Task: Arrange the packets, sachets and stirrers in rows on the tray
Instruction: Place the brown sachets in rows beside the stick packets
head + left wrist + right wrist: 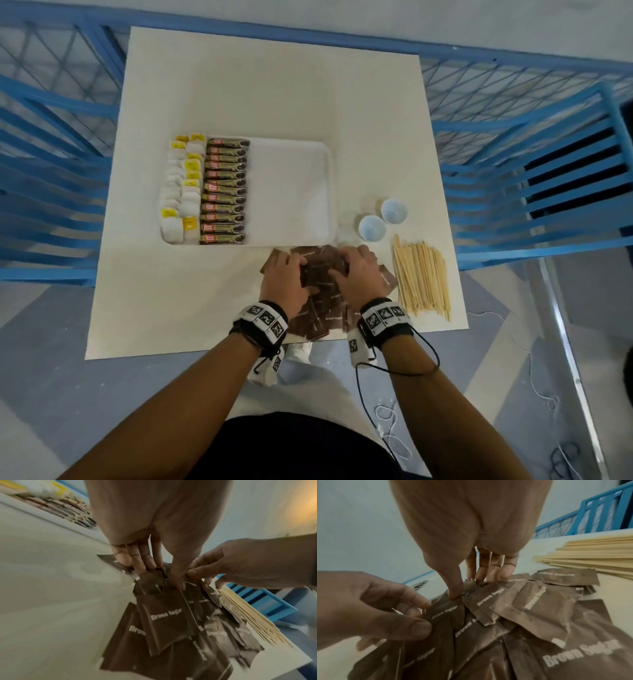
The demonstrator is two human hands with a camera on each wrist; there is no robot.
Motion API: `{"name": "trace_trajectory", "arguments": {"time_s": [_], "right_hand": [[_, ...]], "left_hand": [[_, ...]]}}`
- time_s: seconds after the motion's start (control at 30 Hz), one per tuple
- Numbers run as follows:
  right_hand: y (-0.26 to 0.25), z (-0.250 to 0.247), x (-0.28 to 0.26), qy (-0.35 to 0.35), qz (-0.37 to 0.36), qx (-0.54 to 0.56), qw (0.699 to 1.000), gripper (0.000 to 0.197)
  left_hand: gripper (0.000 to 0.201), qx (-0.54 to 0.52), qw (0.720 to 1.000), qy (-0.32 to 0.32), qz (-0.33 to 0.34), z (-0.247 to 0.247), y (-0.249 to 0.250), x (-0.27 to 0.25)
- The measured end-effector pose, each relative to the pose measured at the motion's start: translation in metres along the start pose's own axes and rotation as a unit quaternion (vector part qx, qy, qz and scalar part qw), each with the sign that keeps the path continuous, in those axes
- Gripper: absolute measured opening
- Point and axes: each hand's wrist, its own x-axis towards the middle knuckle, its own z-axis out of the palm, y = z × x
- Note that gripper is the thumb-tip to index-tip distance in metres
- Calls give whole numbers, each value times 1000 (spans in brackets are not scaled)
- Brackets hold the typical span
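With two rows laid on the tray point(291, 192), brown sugar sachets point(318, 274) are apparently being pinched from the worktop pile by left hand point(286, 277) and right hand point(356, 274); squaring precedes the third row.

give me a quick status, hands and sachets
Left hand and right hand both pinching brown sugar sachets in the pile. Tray right half bare. Stirrers still on table. Nothing in the way.
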Motion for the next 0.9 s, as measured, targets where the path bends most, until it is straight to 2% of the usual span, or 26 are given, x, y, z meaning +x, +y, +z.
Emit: {"name": "trace_trajectory", "arguments": {"time_s": [0.17, 0.37, 0.5, 0.67, 0.77, 0.9], "right_hand": [[3, -7, 7, -15, -14, 29, 999, 34], [-2, -6, 11, -30, -7, 80, 996, 24], [-5, -12, 11, -30, 10, 150, 988, 20], [-7, -22, 14, -14, 23, 208, 978, 15], [-9, -29, 19, 0, 39, 247, 968, 18], [-17, -33, 23, 30, 55, 303, 951, 17]], "left_hand": [[34, -33, 999, 32, -13, 7, 0, 0], [15, -9, 996, 83, -24, 4, 3, -2], [13, -15, 995, 91, -28, 1, 3, -3], [14, -116, 988, 98, -39, -7, 4, 3], [11, -206, 974, 78, -45, -16, 8, 10], [8, -243, 965, 73, -69, -29, 8, 20]]}}
